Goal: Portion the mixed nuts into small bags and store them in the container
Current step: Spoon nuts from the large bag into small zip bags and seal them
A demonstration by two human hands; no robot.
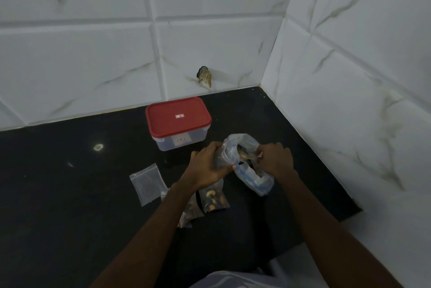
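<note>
Head view: your left grip (208,166), a bare hand, curls round a small bag (221,156) of thin clear film. Most of that bag is hidden behind the fingers, and its contents read only as a dark blur.

Just at 3 o'clock of it, your right grip (276,159) is bunched at the mouth of the large bag (253,179). The fingertips are tucked out of sight, so you cannot tell whether they pinch nuts, film or nothing.

The large bag is crumpled, glossy plastic with a blue zip strip. Only a few pale nuts (246,156) show in its opening.

At 6 o'clock of your left grip, two filled bags (214,199) lie flat on the worktop (70,194), one half covered by your forearm. An empty flat bag (147,182) lies at 8 o'clock.

The container (179,140), a rounded rectangular tub of cloudy plastic, sits at 11 o'clock with its smooth red lid (178,117) on. Its label is too small to read.

The worktop is polished black stone. Behind it rises a white marbled tile wall (81,59) with a ragged hole (205,76).
</note>
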